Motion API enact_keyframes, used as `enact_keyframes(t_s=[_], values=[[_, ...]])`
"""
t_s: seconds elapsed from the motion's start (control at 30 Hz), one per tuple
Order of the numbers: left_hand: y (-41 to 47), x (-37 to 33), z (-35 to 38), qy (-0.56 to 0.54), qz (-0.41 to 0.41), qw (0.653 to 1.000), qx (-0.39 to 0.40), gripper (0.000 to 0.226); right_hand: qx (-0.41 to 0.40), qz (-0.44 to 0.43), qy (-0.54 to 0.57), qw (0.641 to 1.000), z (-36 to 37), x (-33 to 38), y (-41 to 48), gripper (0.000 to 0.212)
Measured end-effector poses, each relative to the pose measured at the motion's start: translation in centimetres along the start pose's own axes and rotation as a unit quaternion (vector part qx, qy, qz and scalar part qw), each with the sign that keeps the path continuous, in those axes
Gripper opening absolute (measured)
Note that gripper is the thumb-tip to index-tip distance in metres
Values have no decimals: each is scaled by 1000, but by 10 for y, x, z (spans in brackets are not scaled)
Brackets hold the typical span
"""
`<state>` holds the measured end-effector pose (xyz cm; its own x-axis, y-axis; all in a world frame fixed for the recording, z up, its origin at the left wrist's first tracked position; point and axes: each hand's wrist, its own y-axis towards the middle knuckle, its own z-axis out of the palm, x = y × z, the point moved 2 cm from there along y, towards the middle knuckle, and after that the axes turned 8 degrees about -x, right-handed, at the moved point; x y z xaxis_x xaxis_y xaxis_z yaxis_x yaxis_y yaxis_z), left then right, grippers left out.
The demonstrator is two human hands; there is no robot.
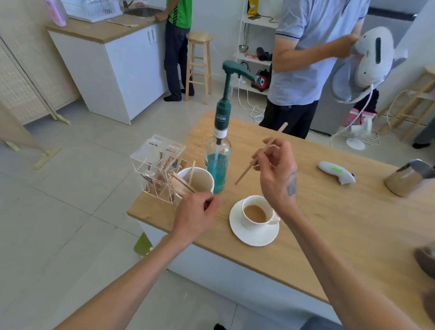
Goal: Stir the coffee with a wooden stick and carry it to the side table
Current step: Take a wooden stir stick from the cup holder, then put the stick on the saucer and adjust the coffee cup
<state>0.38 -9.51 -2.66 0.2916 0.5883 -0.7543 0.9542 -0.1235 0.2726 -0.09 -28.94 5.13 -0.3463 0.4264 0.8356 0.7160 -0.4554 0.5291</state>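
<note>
A white cup of milky coffee (256, 214) stands on a white saucer (241, 235) near the front left corner of the wooden table (337, 222). My right hand (278, 172) hovers above and behind the cup, pinching a long wooden stick (246, 172) that slants down to the left, its lower tip in the air. My left hand (196, 216) is to the left of the cup, fingers curled at a bundle of wooden sticks (181, 183) leaning out of a white paper cup (199, 180); whether it grips them is unclear.
A clear bottle of blue syrup with a green pump (219, 162) and a clear acrylic sachet box (157, 167) stand behind the paper cup. A white thermometer (336, 171) and a metal jug (407, 179) lie to the right. A person stands across the table; another at the sink counter.
</note>
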Motion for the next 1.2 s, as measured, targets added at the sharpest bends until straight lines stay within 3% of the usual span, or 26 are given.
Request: enact_keyframes(t_s=[0.2,0.37,0.57,0.9,1.2], values=[[-2,7,47,52,-61,983,163,12,-42,167,-30,985,-67,-50,-1,39],[2,17,72,115,-123,962,217,32,-10,268,-60,962,-97,-99,-9,75],[8,24,94,189,-137,944,233,51,98,370,-97,919,-104,-142,-20,97],[15,34,116,191,-164,943,219,59,185,397,-150,887,-95,-172,-34,117],[15,34,120,168,-168,950,202,45,226,403,-162,872,-82,-188,-38,75]])
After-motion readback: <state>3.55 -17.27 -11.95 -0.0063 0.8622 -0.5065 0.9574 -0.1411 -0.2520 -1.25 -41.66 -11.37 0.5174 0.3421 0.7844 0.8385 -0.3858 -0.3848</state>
